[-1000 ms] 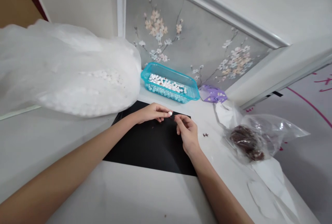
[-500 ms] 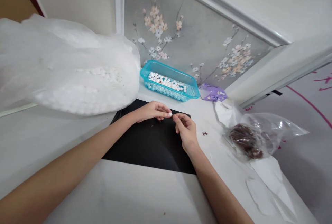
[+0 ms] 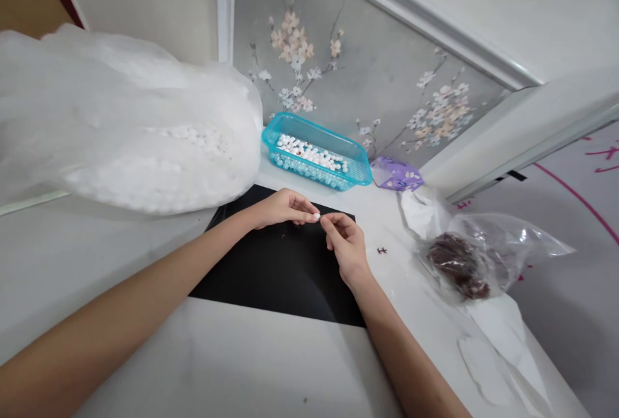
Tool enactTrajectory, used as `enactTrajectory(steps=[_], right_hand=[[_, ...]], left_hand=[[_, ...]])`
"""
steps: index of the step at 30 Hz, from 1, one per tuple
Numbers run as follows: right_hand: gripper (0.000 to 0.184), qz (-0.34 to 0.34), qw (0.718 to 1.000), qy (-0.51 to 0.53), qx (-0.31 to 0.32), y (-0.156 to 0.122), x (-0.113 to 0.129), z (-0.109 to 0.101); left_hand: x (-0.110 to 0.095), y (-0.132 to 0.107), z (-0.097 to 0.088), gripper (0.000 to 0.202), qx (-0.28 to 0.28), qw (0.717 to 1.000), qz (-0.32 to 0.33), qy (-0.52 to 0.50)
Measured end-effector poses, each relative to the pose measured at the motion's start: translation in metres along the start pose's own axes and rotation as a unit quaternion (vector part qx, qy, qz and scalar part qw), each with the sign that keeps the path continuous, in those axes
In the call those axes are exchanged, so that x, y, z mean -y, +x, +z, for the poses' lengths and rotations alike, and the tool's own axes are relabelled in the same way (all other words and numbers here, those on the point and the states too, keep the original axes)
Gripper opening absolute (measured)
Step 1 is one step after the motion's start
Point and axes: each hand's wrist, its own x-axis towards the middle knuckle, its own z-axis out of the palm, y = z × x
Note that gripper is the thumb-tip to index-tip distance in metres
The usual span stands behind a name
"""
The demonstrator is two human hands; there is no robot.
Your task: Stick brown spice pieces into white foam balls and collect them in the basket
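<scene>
My left hand [image 3: 283,206] pinches a small white bead [image 3: 316,216] between thumb and fingertip, over the far edge of a black sheet [image 3: 271,269] lying on the white table. Just to its right, my right hand [image 3: 344,242] has thumb and forefinger pressed together in a pinch, its fingertips almost touching the bead. What the right fingers hold is too small to make out.
A turquoise basket [image 3: 360,173] with several white beads stands behind the hands. A big white plastic bag [image 3: 120,128] of beads fills the left. A clear bag with dark brown pieces [image 3: 459,263] lies at the right, a small purple packet [image 3: 394,173] behind it.
My right hand has crept a little left, closing the gap to the bead in my left hand. Otherwise only the view has shifted slightly.
</scene>
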Motion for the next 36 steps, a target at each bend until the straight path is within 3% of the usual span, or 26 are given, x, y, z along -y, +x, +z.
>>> enactTrajectory(steps=[13,22,36], right_hand=[[0.029,0.043,0.999,-0.019,0.012,0.0000,0.0032,-0.0001],[0.027,0.041,0.999,0.028,-0.008,-0.0001,0.0034,-0.0006],[0.017,0.029,0.997,0.049,0.046,0.0013,0.0031,-0.0072]], left_hand=[[-0.0020,-0.0027,-0.0014,0.025,-0.003,1.000,-0.009,-0.021],[-0.0011,-0.0028,-0.0007,0.026,0.008,1.000,0.010,-0.022],[0.0019,-0.0045,-0.0021,0.026,0.002,1.000,0.006,-0.009]])
